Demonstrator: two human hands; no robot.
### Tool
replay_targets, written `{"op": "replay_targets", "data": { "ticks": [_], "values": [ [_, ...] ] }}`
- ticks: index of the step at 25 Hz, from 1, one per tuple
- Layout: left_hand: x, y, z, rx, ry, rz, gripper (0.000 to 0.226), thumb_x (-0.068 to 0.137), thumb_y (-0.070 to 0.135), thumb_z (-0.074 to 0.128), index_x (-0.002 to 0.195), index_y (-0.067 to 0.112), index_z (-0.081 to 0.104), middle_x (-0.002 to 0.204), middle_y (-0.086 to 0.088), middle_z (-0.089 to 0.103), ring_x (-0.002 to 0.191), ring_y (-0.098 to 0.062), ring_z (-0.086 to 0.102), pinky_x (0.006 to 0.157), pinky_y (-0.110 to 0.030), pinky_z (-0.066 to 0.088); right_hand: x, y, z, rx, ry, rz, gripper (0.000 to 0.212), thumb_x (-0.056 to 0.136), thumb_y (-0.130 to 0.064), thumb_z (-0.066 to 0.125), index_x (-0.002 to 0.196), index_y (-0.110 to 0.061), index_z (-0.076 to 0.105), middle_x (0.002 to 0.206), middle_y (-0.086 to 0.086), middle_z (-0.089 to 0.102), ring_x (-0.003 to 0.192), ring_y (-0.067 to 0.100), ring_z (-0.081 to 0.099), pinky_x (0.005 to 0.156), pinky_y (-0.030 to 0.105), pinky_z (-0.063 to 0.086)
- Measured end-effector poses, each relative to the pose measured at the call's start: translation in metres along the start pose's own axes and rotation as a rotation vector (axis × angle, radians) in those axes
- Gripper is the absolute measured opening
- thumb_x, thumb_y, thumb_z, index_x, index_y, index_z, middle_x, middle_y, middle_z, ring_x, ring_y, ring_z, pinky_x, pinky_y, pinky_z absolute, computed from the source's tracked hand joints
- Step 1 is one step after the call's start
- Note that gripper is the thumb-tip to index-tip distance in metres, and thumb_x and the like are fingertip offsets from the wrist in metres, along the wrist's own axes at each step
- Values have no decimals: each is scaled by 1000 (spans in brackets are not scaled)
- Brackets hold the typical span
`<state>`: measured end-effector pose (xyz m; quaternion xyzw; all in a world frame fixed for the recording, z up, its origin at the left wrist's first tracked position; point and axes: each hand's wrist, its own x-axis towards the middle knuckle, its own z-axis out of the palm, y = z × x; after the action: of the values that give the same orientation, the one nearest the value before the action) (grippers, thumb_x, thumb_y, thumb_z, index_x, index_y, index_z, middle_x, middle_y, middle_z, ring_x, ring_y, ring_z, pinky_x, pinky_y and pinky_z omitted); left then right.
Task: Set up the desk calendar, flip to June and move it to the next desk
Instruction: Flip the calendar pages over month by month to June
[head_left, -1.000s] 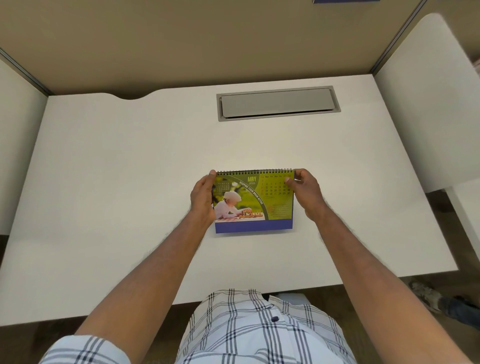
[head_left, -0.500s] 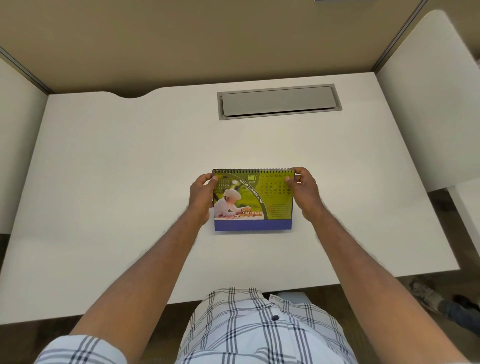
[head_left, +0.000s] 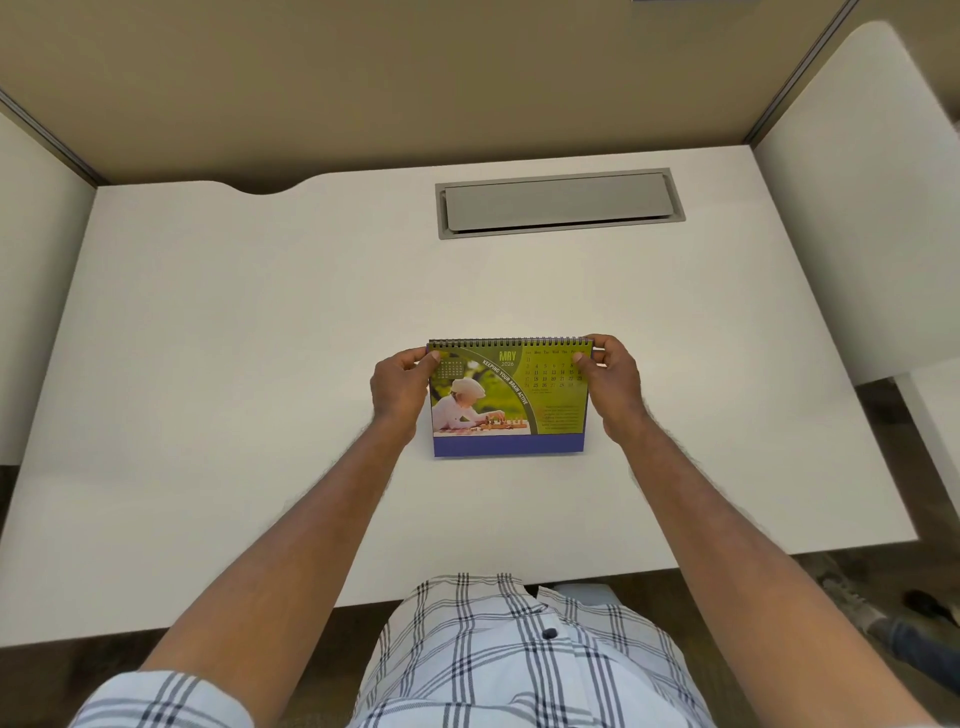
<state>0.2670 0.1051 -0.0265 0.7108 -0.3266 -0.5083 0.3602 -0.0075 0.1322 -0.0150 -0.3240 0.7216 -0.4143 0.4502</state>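
The desk calendar (head_left: 509, 400) stands upright on its blue base in the middle of the white desk (head_left: 234, 364). Its green page reads MAY 2026, with a photo of a child at a chessboard. A black spiral binding runs along the top edge. My left hand (head_left: 400, 387) grips the top left corner, thumb on the page front. My right hand (head_left: 608, 382) pinches the top right corner at the spiral, fingers behind the page.
A grey cable flap (head_left: 558, 202) is set into the desk behind the calendar. Beige partition panels (head_left: 415, 78) close the back. Another white desk (head_left: 862, 208) adjoins on the right, behind a divider. Someone's shoes (head_left: 893, 618) show on the floor at the right.
Both hands have shifted slightly up to the calendar's top corners. The calendar stays in place, a bit more upright, still showing May.
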Motion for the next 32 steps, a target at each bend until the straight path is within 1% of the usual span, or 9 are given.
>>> {"op": "replay_targets", "data": {
  "ticks": [2,4,8,11,14,17,21,27,32],
  "values": [
    [-1,0,1,-26,-22,-13,14,95,27,68,104,20,76,91,6,76,87,-13,67,79,-32,53,-1,1,-1,9,8,-4,21,100,-12,62,115,-26,63,96,-3,68,84,10,70,65,19,52],
    [-3,1,3,-144,-99,-80,10,100,22,61,101,20,70,94,1,75,88,-16,66,74,-28,50,-3,2,0,22,2,-12,25,100,-11,61,119,-26,64,98,-3,69,84,8,69,65,18,53],
    [-9,0,7,-319,-152,-187,13,104,18,53,114,14,61,97,-6,71,85,-18,64,69,-28,51,-13,8,3,64,48,37,34,99,-6,59,129,-24,59,117,-2,70,98,10,70,70,19,56],
    [-11,-1,11,-320,-133,-210,13,105,17,52,115,16,60,98,-5,71,80,-15,65,65,-27,52,-29,25,5,-14,137,34,28,99,-7,57,122,-23,57,127,-1,68,111,16,68,72,19,56],
    [-11,-2,14,-347,-121,-210,13,105,16,51,114,16,60,97,-5,70,82,-16,64,68,-28,51,-44,46,6,-42,126,48,30,101,-9,57,130,-20,56,133,3,65,120,21,65,83,33,63],
    [-9,0,17,-367,-124,-210,11,105,15,51,111,16,61,98,-5,71,89,-19,64,78,-32,52,-54,56,7,-103,93,51,43,104,-11,55,145,-22,52,141,3,61,125,20,60,91,38,61],
    [-9,1,21,-367,-118,-208,11,105,15,51,111,16,61,98,-4,71,97,-22,63,83,-34,54,-62,60,7,-204,64,-81,42,105,-12,50,143,-28,57,136,0,64,118,16,62,90,34,62],
    [-11,2,23,-372,-114,-214,10,105,15,52,109,16,61,110,-10,70,102,-24,62,101,-45,51,-58,57,6,-145,100,21,42,104,-12,55,145,-21,55,141,5,61,122,19,61,83,25,58],
    [-13,2,22,-375,-103,-218,14,104,15,53,115,15,61,110,-9,70,100,-23,64,86,-36,55,-57,54,2,-27,147,75,29,101,-12,61,129,-19,58,134,4,63,123,22,62,70,15,56]
  ]
}}
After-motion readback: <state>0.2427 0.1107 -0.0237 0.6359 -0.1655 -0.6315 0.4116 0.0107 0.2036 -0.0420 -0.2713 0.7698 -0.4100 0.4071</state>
